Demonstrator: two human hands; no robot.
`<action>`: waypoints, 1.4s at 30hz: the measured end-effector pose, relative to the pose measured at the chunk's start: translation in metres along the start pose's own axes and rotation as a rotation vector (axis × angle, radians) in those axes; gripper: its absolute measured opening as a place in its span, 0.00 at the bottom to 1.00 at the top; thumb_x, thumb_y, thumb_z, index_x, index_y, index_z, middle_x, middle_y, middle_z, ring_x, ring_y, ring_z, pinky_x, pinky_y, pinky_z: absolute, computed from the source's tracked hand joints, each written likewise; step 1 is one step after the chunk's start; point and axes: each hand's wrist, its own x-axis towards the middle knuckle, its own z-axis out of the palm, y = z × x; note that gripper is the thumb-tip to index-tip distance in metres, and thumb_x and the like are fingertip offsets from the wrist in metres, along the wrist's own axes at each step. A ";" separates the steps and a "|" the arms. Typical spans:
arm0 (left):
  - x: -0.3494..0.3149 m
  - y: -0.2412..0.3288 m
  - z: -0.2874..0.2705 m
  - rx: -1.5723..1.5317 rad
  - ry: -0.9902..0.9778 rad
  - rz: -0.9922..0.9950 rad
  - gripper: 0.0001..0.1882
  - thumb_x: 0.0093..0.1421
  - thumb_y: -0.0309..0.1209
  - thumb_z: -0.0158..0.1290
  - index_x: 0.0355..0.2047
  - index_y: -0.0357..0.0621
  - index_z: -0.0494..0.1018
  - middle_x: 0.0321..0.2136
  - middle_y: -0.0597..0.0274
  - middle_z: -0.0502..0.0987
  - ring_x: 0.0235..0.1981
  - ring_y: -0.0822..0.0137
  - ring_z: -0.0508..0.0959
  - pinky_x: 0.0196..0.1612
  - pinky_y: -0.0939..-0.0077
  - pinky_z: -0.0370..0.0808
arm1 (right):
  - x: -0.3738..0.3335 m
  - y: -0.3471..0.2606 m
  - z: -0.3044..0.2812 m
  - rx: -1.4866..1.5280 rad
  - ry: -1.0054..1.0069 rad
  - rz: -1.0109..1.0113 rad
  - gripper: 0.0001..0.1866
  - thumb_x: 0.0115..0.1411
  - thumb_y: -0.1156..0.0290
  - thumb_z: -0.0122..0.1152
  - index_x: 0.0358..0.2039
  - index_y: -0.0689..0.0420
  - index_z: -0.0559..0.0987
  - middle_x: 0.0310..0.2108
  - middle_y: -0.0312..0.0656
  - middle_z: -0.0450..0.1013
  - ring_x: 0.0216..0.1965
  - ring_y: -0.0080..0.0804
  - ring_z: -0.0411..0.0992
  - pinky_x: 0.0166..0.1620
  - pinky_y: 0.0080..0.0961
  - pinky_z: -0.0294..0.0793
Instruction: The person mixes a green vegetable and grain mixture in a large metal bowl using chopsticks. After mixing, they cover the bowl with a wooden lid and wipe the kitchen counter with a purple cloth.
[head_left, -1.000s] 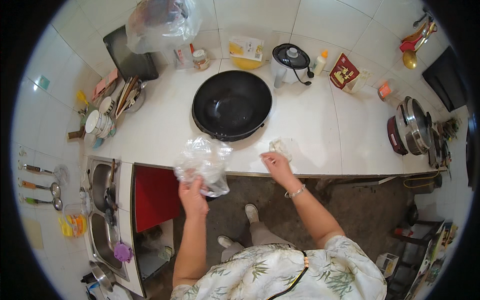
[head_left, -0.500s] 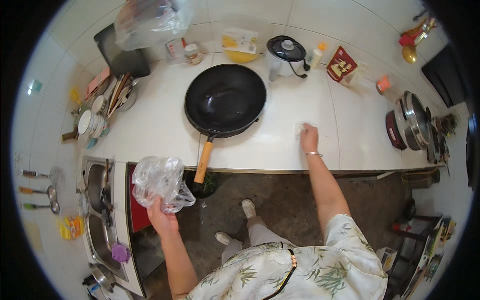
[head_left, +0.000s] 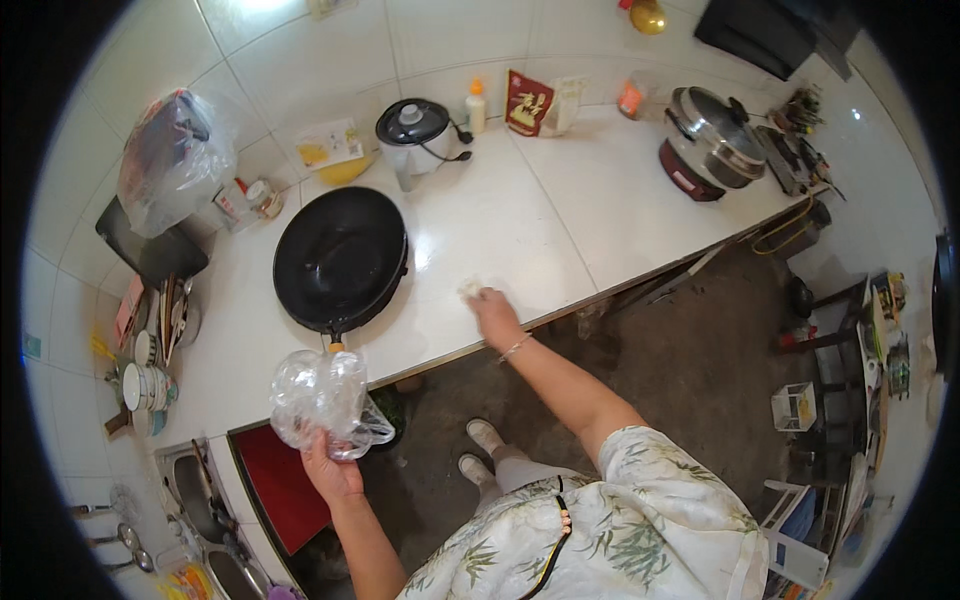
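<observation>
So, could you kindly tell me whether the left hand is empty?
No, the left hand holds a bunch of crumpled clear plastic.

- View: rotated toward the person's right; the wok (head_left: 340,255) now appears farther left.
- Left hand (head_left: 332,472): shifted rightward relative to the wok; its clear plastic bag (head_left: 322,398) now covers most of the wooden handle (head_left: 337,347), previously exposed.
- Right hand (head_left: 497,318): moved leftward over the desk (head_left: 520,225); the blurred white wad (head_left: 469,288), apparently cloth, is now nearer the wok.
</observation>
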 end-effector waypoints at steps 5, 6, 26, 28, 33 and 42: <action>-0.011 -0.036 0.046 0.033 -0.135 -0.109 0.18 0.55 0.23 0.49 0.47 0.42 0.66 0.38 0.63 0.72 0.30 0.73 0.71 0.23 0.83 0.67 | -0.011 0.075 -0.098 -0.389 0.054 0.305 0.13 0.53 0.70 0.54 0.36 0.66 0.74 0.41 0.56 0.68 0.41 0.51 0.66 0.45 0.39 0.68; -0.012 -0.045 0.055 0.045 -0.132 -0.109 0.18 0.54 0.21 0.49 0.46 0.42 0.66 0.36 0.62 0.72 0.27 0.73 0.71 0.23 0.82 0.67 | -0.014 0.079 -0.097 -0.392 0.025 0.263 0.16 0.51 0.68 0.56 0.39 0.64 0.73 0.45 0.55 0.66 0.44 0.51 0.65 0.48 0.40 0.66; 0.064 -0.259 0.316 0.233 -0.198 -0.379 0.21 0.54 0.19 0.49 0.49 0.39 0.64 0.27 0.65 0.70 0.23 0.74 0.69 0.25 0.82 0.67 | 0.177 0.304 -0.219 -0.385 -0.223 0.435 0.34 0.58 0.48 0.43 0.61 0.51 0.55 0.64 0.48 0.43 0.64 0.46 0.41 0.63 0.38 0.37; 0.068 -0.269 0.337 0.212 -0.188 -0.402 0.21 0.54 0.19 0.49 0.50 0.40 0.64 0.27 0.65 0.70 0.23 0.74 0.69 0.25 0.82 0.67 | 0.212 0.330 -0.221 -0.369 -0.188 0.434 0.33 0.58 0.47 0.44 0.60 0.50 0.57 0.63 0.48 0.45 0.63 0.47 0.42 0.63 0.39 0.37; 0.088 -0.290 0.357 0.268 -0.147 -0.416 0.21 0.54 0.20 0.49 0.50 0.39 0.63 0.28 0.64 0.70 0.23 0.75 0.69 0.24 0.83 0.67 | 0.287 0.320 -0.180 -0.365 -0.149 0.264 0.30 0.56 0.45 0.45 0.55 0.48 0.66 0.60 0.45 0.54 0.61 0.45 0.49 0.62 0.42 0.41; 0.099 -0.308 0.363 0.282 -0.116 -0.387 0.20 0.54 0.21 0.49 0.49 0.43 0.64 0.32 0.63 0.71 0.24 0.75 0.69 0.23 0.84 0.67 | 0.289 0.313 -0.167 -0.159 -0.105 0.006 0.29 0.55 0.52 0.51 0.52 0.58 0.67 0.58 0.45 0.56 0.59 0.42 0.52 0.61 0.37 0.46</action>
